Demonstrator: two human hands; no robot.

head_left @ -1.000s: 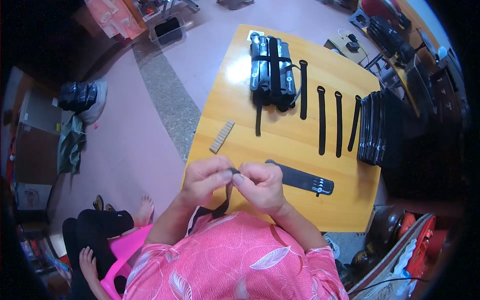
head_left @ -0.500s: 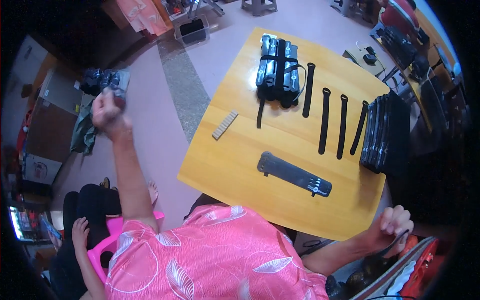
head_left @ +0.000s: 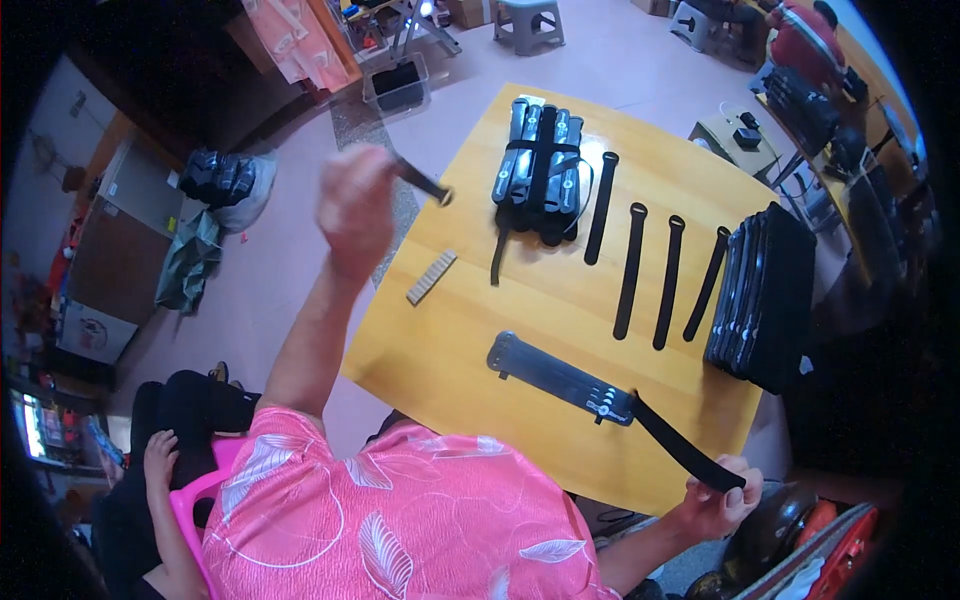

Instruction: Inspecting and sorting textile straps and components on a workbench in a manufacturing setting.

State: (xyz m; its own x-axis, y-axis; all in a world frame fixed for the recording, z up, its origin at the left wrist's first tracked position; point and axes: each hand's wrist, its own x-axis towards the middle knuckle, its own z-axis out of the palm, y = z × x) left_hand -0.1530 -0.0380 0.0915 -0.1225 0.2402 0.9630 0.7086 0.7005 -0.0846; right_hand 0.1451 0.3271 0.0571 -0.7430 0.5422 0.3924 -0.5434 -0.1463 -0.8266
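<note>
Above the table's left edge, my left hand (head_left: pixel 357 205), blurred by motion, is closed on a short black strap (head_left: pixel 425 183) with a small ring at its end. Near the front right corner, my right hand (head_left: pixel 725 500) grips the end of a black hook-and-loop strap (head_left: pixel 685 445). That strap's far end meets, or overlaps in view, the right end of a long dark grey flat piece (head_left: pixel 550 372) with white print. Several black looped straps (head_left: pixel 628 275) lie side by side farther back. A strapped bundle of dark grey pieces (head_left: pixel 540 165) sits at the far side.
The yellow wooden table (head_left: pixel 460 330) carries a small beige ribbed strip (head_left: pixel 432 278) at left and a stack of black pieces (head_left: pixel 765 300) at right. Dark bundles (head_left: pixel 220 178) lie beyond its left side. Another person's arm (head_left: pixel 165 500) is at lower left. A bag (head_left: pixel 830 540) stands lower right.
My left hand has swung right to the table's left edge, a black strap now showing in it. My right hand has moved left, its strap now stretched toward the grey piece. The view has shifted slightly.
</note>
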